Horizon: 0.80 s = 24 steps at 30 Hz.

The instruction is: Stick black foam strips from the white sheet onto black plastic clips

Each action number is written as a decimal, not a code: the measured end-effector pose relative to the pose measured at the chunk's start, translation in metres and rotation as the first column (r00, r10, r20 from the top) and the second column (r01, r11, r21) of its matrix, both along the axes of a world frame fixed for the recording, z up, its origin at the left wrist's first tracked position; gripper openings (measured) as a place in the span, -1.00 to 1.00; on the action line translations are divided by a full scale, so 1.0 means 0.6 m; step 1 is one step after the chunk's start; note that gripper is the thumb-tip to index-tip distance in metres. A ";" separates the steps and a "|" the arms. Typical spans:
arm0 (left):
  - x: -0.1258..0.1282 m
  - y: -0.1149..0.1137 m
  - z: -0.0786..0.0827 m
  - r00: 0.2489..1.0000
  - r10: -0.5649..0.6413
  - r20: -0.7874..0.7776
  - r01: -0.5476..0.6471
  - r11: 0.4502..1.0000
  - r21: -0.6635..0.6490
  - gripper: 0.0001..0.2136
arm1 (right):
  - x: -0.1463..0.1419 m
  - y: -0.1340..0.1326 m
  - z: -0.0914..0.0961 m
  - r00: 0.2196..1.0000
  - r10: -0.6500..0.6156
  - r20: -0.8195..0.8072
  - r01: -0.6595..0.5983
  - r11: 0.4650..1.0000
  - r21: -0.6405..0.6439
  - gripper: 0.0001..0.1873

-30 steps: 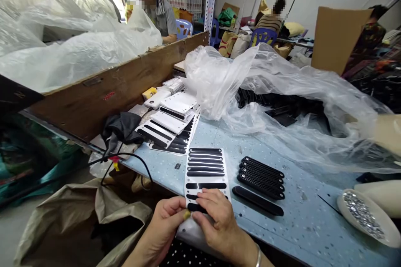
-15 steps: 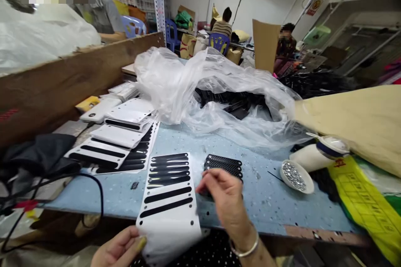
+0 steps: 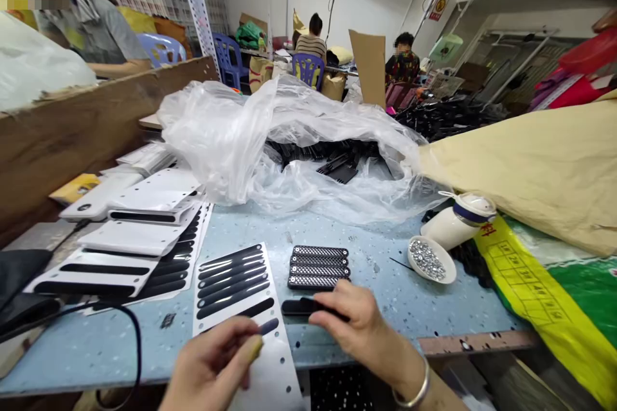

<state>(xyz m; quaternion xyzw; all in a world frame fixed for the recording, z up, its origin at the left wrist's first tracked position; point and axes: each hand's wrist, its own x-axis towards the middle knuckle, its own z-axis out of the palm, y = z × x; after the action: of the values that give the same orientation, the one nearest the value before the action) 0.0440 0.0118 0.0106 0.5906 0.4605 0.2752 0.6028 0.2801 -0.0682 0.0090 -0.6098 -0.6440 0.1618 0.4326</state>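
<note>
Under our right hand [image 3: 354,324] the black strip [image 3: 299,306] is pinched (light, stiff, we judge; best held mid-length), while our left hand [image 3: 214,366] nips a black sticker [image 3: 268,326].

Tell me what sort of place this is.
Most likely a small assembly or packing workshop: white backing sheets of black strips are stacked on the blue worktable, a clear plastic bag holds black parts, and other people sit working at tables behind.

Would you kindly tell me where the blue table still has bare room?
Bare patches: between the textured strips and the dish of beads, and in front of the plastic bag. Crowded: the far-left sheet stack and the near edge by both hands.
</note>
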 end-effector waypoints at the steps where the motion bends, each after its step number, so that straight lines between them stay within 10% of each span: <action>1: 0.035 0.006 0.008 0.996 -0.087 0.028 0.088 0.995 -0.038 -0.77 | -0.009 0.003 0.003 0.997 0.030 0.068 -0.031 1.000 0.006 -0.74; 5: 0.109 0.037 0.008 0.954 -0.255 0.160 0.289 0.926 -0.242 -0.66 | -0.016 0.006 0.004 0.975 0.041 0.219 -0.053 0.997 0.051 -0.71; 14: 0.113 0.073 -0.025 0.969 -0.161 0.187 0.227 0.882 -0.414 -0.67 | 0.027 -0.010 -0.045 0.975 -0.059 0.213 0.012 0.976 0.216 -0.74; 19: 0.091 0.087 -0.056 0.984 -0.143 -0.104 0.150 0.987 0.060 -0.78 | 0.028 -0.009 -0.053 0.981 -0.128 0.149 0.098 0.975 0.197 -0.79; 21: 0.077 0.092 -0.063 0.980 -0.018 -0.200 0.082 0.945 0.317 -0.73 | 0.035 -0.013 -0.057 0.977 -0.158 0.145 0.128 0.972 0.195 -0.80; 24: 0.071 0.091 -0.066 0.955 -0.140 -0.260 0.247 0.862 0.444 -0.77 | 0.045 -0.019 -0.062 0.973 -0.175 0.151 0.151 0.976 0.154 -0.84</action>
<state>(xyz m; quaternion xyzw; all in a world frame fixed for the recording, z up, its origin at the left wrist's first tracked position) 0.0864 0.0666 -0.0290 0.7893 0.3812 0.2500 0.4113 0.3072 -0.0798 -0.0281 -0.6396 -0.6350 0.0288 0.4323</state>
